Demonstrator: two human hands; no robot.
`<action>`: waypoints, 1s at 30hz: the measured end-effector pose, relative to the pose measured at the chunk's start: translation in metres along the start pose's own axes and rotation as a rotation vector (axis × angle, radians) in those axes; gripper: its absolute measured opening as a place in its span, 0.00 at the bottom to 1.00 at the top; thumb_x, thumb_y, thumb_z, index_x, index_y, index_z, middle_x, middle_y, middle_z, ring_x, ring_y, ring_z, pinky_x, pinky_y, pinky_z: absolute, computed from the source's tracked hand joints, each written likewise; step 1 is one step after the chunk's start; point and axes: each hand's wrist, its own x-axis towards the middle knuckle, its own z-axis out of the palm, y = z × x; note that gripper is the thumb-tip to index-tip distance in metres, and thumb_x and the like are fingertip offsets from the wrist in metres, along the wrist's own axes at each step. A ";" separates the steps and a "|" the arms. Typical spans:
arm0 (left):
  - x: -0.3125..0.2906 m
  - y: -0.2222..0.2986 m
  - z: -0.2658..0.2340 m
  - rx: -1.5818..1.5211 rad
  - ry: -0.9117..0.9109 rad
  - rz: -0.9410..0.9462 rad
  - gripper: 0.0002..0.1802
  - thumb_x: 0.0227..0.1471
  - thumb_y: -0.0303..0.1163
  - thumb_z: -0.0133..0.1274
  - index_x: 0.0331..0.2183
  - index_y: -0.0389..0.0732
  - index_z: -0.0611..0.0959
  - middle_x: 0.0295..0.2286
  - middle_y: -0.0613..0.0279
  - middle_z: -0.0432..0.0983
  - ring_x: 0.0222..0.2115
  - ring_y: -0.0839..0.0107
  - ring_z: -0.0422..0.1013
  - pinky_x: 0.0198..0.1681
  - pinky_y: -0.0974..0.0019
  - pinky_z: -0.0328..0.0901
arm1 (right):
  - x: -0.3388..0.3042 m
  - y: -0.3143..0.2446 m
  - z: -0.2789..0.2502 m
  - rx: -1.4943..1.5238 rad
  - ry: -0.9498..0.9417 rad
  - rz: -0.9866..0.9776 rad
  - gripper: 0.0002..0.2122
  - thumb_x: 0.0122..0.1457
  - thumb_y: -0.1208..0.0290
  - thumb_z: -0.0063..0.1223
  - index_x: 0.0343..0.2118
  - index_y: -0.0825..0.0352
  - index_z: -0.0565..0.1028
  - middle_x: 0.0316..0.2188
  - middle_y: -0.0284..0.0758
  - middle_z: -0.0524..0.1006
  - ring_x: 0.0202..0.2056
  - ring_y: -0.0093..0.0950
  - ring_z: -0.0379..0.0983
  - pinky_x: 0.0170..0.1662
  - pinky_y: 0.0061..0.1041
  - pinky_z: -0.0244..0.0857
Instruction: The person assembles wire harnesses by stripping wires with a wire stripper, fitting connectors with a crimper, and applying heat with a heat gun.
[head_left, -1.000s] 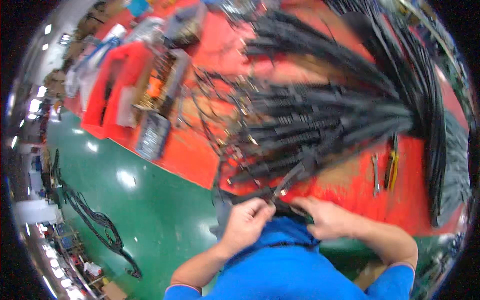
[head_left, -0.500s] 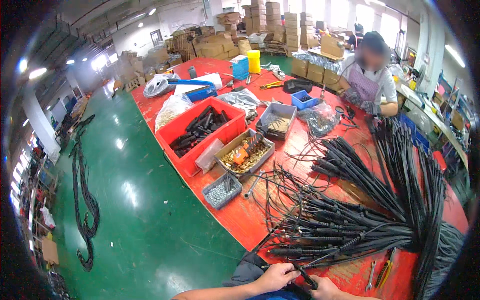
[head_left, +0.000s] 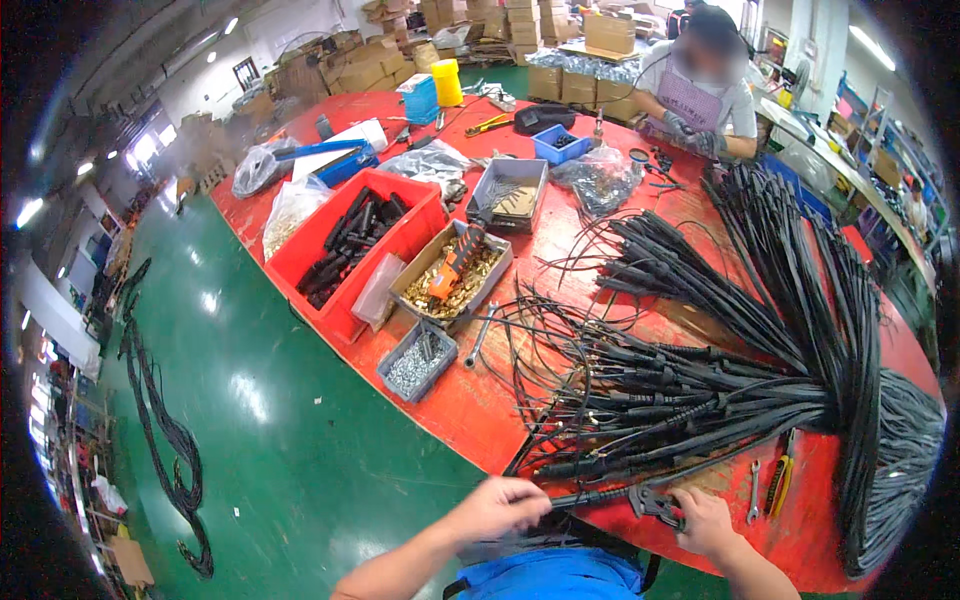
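My left hand (head_left: 500, 508) is closed at the near table edge, pinching the end of a black cable with a ribbed sleeve (head_left: 597, 496). To its right, my right hand (head_left: 705, 517) grips a dark, jaw-shaped tool (head_left: 655, 505) set against the same cable; its exact kind is hard to make out. Just beyond both hands lies a thick bundle of black cables (head_left: 690, 405) with ribbed sleeves and thin loose ends. An open-end wrench (head_left: 755, 492) and yellow-handled pliers (head_left: 779, 487) rest on the table right of my right hand.
A red crate (head_left: 335, 318) of black parts stands left of centre. Beside it are a box (head_left: 490, 300) of brass fittings, a small grey bin (head_left: 392, 388) of metal bits and another wrench (head_left: 480, 335). Across the red table, a gloved person (head_left: 700, 95) works. Cables lie on the green floor (head_left: 270, 440).
My hands have moved up and farther apart along the cable, and the jaw-shaped tool now shows at my right hand. The whole view has shifted, with the table's things sitting farther left and higher.
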 end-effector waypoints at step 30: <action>0.221 0.154 -0.367 1.420 0.794 0.151 0.17 0.57 0.33 0.56 0.46 0.36 0.85 0.41 0.36 0.81 0.47 0.43 0.77 0.49 0.49 0.71 | -0.061 0.032 0.031 -0.107 0.181 0.563 0.42 0.45 0.51 0.73 0.61 0.70 0.69 0.58 0.49 0.68 0.58 0.52 0.64 0.61 0.49 0.62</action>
